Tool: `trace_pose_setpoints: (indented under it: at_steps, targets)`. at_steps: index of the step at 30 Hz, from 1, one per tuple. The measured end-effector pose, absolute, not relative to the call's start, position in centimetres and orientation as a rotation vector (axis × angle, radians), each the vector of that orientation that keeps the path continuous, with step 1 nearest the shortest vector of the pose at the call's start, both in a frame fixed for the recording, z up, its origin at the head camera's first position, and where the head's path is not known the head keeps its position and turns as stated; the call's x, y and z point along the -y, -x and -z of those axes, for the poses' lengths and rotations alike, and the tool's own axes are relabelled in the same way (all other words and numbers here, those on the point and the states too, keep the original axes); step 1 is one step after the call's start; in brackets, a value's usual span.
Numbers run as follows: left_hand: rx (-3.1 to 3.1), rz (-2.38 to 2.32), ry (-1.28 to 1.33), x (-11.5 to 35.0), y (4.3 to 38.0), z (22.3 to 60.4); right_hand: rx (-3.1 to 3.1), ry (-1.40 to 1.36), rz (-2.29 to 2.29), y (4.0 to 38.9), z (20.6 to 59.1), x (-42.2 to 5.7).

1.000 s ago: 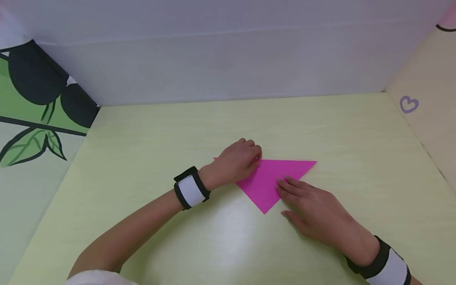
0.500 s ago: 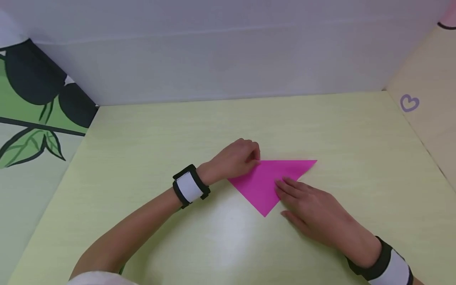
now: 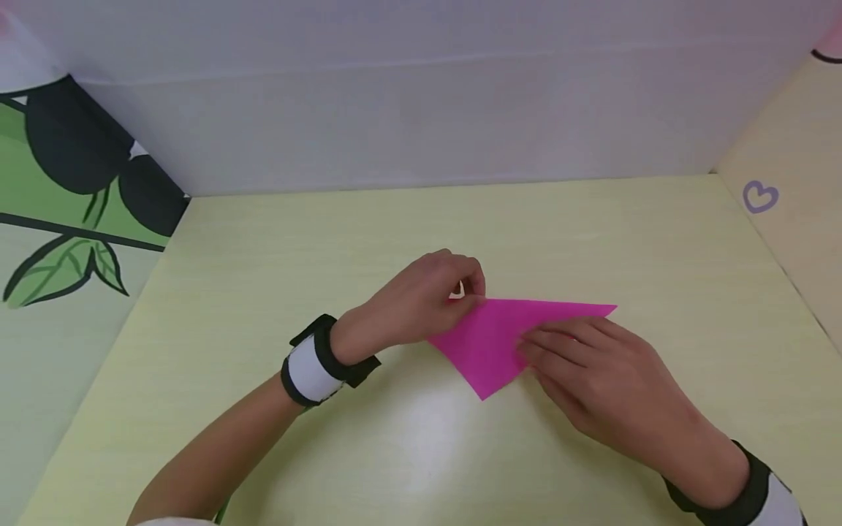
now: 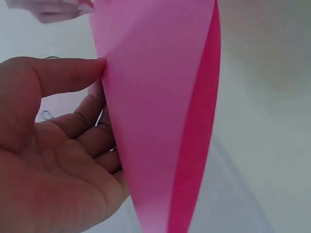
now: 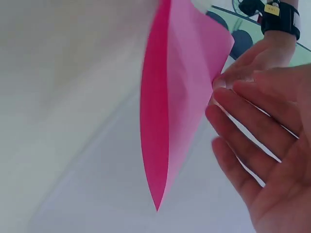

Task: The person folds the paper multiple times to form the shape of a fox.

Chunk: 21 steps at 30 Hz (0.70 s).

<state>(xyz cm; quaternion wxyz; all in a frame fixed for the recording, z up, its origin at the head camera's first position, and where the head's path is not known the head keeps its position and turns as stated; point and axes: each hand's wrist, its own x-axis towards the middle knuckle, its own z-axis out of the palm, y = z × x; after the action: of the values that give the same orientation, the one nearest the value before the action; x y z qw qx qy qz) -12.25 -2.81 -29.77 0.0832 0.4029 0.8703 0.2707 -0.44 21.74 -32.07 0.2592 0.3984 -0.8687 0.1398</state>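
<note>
Pinched between the left hand's [image 3: 421, 296] thumb and fingers and reaching to the right hand's [image 3: 608, 383] straight, ungripping fingertips, the pink paper [image 3: 483, 351] is probably feather-light, bendy and easily creased, so best held gently by its edge, where the left thumb sits.

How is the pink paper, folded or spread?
Folded: the pink paper shows a triangular outline from above, with two layers parted in wrist views.
</note>
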Motion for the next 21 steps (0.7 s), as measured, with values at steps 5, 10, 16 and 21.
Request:
trace_pose_setpoints:
  at_steps: [5,10,16,21]
  targets:
    - [-2.609,-0.844,-1.322,3.1,10.3,27.2,2.134,-1.008,-0.399,0.7,28.5,-21.0]
    - [-2.653,-0.829,-1.491,3.0,8.5,25.9,2.080,-0.975,-0.445,1.0,26.7,-20.2]
    - [-2.765,-0.800,-1.625,2.7,7.1,25.2,2.091,-0.984,-0.470,1.3,26.2,-19.9]
    - [-2.846,-0.750,-1.698,2.7,6.2,24.8,2.130,-0.998,-0.481,1.5,26.2,-19.7]
